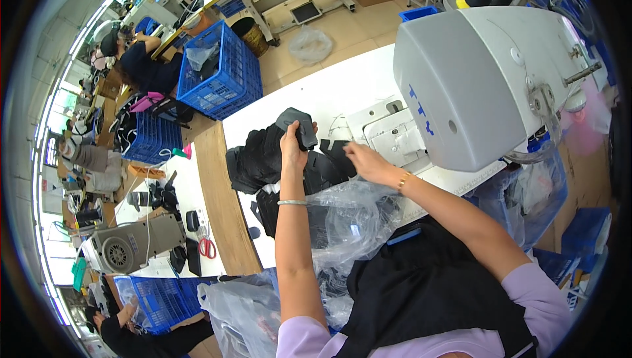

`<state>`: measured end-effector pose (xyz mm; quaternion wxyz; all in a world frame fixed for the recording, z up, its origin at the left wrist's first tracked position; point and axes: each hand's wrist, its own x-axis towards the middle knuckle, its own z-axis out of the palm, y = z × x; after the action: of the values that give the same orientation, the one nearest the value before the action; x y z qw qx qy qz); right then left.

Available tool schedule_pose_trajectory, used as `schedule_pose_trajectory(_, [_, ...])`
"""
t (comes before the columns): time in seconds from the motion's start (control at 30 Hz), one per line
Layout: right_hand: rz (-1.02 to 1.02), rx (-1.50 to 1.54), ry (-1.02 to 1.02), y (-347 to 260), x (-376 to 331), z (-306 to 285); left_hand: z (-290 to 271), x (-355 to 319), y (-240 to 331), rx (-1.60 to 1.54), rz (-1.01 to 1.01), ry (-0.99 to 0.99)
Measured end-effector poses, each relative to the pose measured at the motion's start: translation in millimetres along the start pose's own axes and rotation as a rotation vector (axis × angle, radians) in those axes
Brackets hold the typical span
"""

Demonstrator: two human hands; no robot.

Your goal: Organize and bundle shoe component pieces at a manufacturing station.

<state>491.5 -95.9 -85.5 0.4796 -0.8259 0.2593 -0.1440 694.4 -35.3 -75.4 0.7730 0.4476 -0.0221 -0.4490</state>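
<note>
My left hand (pixel 293 148) is closed around a dark grey, rounded padded piece (pixel 294 118), raised over the white worktable. Beneath and to the left of it lies a pile of black fabric pieces (pixel 255 159). My right hand (pixel 370 164) has its fingers pinched together at the edge of a flat black piece (pixel 337 158); whatever is between the fingertips is too small to make out. Just beyond the right hand is the bed plate (pixel 394 139) of a large grey and white sewing machine (pixel 454 88).
Clear plastic bags (pixel 355 216) lie along the table's near edge, against my black apron (pixel 421 285). A blue crate (pixel 220 78) stands past the table's far left. Red-handled scissors (pixel 207 247) rest on a neighbouring table. Other people work at the left.
</note>
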Motion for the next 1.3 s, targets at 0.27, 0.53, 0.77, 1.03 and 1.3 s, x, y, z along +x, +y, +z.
schedule_pose_trajectory(0.27, [-0.068,-0.659,-0.26,16.6,4.1,48.9,-31.6,25.7,-26.7,0.307,-0.126,-0.013])
schedule_pose_trajectory(0.53, [-0.049,-0.668,-0.371,-6.0,-26.4,57.8,-42.4,33.7,-50.8,0.721,0.07,0.07])
schedule_pose_trajectory(0.77, [0.027,-0.145,-0.098,10.7,-22.8,32.6,-32.8,-1.6,-46.7,1.531,0.452,0.33])
schedule_pose_trajectory(1.03, [0.054,-0.012,0.091,-4.7,-92.7,-57.4,-4.9,-138.4,48.4,1.267,0.293,-0.27])
schedule_pose_trajectory(1.3, [0.223,0.097,0.24,66.5,-145.2,-67.0,-13.3,-188.0,-10.2,1.82,0.525,-0.465])
